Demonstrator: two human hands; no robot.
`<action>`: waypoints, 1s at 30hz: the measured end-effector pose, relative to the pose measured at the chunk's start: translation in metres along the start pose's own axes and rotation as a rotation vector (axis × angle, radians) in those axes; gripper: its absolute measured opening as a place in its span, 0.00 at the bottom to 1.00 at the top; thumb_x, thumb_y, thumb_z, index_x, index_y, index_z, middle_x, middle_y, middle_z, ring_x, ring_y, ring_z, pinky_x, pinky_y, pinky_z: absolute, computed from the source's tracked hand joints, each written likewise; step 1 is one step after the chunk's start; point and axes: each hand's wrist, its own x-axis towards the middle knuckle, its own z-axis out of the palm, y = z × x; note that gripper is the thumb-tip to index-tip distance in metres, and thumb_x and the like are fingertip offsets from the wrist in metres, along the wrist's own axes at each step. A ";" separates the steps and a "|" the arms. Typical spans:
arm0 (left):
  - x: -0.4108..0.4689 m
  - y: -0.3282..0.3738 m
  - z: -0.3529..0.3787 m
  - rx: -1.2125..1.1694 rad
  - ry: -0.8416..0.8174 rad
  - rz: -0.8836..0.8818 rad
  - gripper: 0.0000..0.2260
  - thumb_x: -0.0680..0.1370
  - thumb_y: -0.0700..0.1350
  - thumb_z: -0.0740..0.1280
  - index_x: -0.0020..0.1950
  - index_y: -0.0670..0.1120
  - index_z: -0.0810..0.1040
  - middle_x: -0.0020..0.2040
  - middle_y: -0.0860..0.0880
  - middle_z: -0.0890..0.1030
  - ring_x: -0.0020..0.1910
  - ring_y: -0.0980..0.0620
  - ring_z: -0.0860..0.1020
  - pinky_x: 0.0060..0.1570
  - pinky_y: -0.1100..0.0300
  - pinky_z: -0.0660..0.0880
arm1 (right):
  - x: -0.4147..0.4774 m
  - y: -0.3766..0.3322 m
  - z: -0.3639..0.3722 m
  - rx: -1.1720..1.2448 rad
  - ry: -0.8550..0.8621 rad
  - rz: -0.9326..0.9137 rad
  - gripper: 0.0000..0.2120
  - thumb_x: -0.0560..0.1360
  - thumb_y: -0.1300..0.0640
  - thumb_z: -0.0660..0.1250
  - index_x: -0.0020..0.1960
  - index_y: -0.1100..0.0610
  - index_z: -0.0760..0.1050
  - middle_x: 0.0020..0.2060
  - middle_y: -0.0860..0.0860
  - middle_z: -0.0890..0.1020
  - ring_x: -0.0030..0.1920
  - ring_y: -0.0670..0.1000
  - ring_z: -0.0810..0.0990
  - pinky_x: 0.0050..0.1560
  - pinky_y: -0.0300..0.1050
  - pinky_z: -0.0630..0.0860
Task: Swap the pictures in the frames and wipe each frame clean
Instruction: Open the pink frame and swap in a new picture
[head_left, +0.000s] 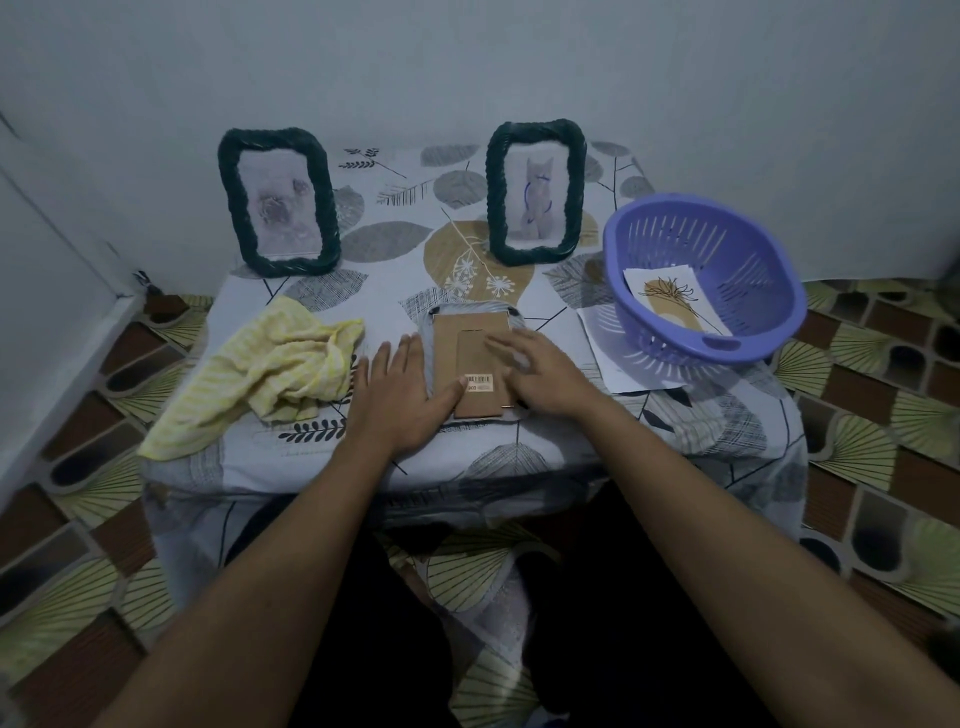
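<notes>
A third frame (470, 332) lies face down in the middle of the table, its brown cardboard back and stand up. My left hand (400, 395) rests flat on its left edge, thumb on the cardboard. My right hand (535, 369) lies flat on its right side, fingers spread. Two dark green woven frames stand at the back: the left frame (279, 200) holds a pale flower picture, the right frame (535, 189) a cat picture. A crumpled yellow cloth (270, 369) lies to the left.
A purple plastic basket (706, 280) at the right holds a loose plant picture (670, 301) and sits on a white sheet (618, 364). The small table has a leaf-patterned cover (395, 244); walls stand close behind and to the left.
</notes>
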 end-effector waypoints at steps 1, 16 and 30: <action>0.000 0.000 0.000 0.002 0.005 0.000 0.42 0.77 0.72 0.45 0.81 0.45 0.47 0.81 0.47 0.52 0.80 0.45 0.50 0.77 0.44 0.45 | -0.003 0.002 -0.004 0.029 0.048 0.022 0.27 0.77 0.60 0.65 0.75 0.48 0.68 0.74 0.55 0.66 0.76 0.55 0.62 0.75 0.54 0.60; 0.000 -0.002 0.002 -0.001 0.018 0.005 0.43 0.76 0.72 0.44 0.81 0.45 0.48 0.81 0.47 0.52 0.80 0.44 0.50 0.77 0.44 0.45 | -0.036 0.006 -0.014 -0.262 0.051 0.180 0.28 0.73 0.37 0.69 0.67 0.50 0.72 0.65 0.52 0.73 0.68 0.56 0.67 0.65 0.54 0.62; 0.000 -0.003 0.001 -0.023 0.042 0.016 0.43 0.76 0.73 0.45 0.81 0.45 0.50 0.81 0.46 0.55 0.79 0.44 0.53 0.76 0.43 0.47 | -0.030 -0.006 -0.008 -0.275 0.040 0.263 0.16 0.76 0.50 0.61 0.61 0.53 0.67 0.62 0.54 0.72 0.65 0.57 0.66 0.59 0.53 0.59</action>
